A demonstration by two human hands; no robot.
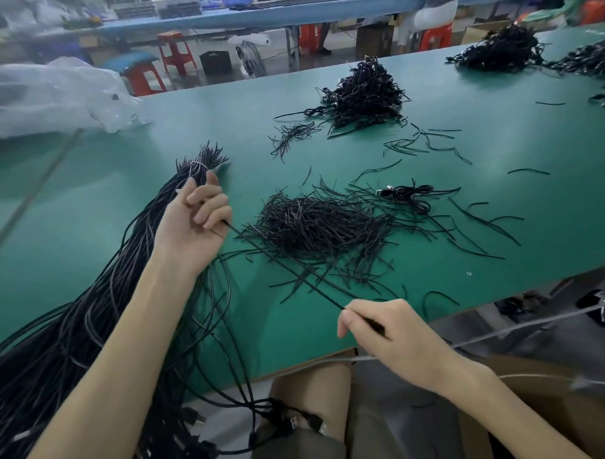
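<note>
Arms [103, 356] bare; olive-gry shorts [295, 451].

A single black cable [285, 264] runs taut across the frame's middle, gripped in the left hand [194, 226] and pinched by the right hand [386, 326] lower right. A cable bundle [130, 256] lies left, a tie pile [314, 225] centre, on the green table [497, 154].

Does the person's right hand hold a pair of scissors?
No, the right hand pinches only a thin black cable, which runs taut across the table to the left hand.
</note>
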